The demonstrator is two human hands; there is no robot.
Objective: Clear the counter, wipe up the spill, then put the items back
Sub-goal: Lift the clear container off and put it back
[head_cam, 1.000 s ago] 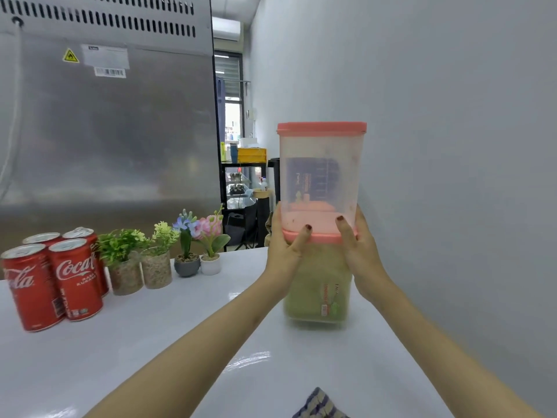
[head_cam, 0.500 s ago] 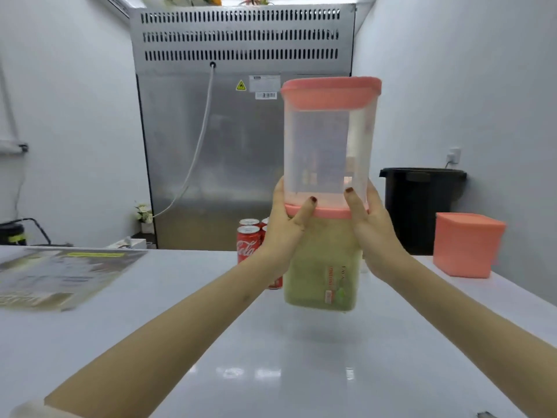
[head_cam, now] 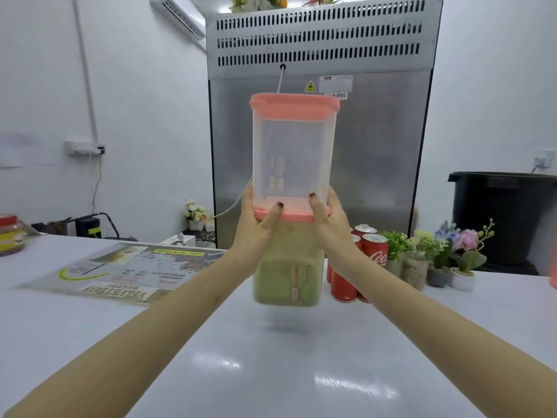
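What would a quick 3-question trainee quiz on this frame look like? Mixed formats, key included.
1. True or false: the container stack rests on the counter.
2. What stands just right of the cola cans? A) potted plants B) a kettle C) a pile of plates
3. Fill in: the stack's lower container holds ___-coloured contents.

Key: 1 false: the left hand and right hand hold it in the air above the counter. 2 A. 3 green.
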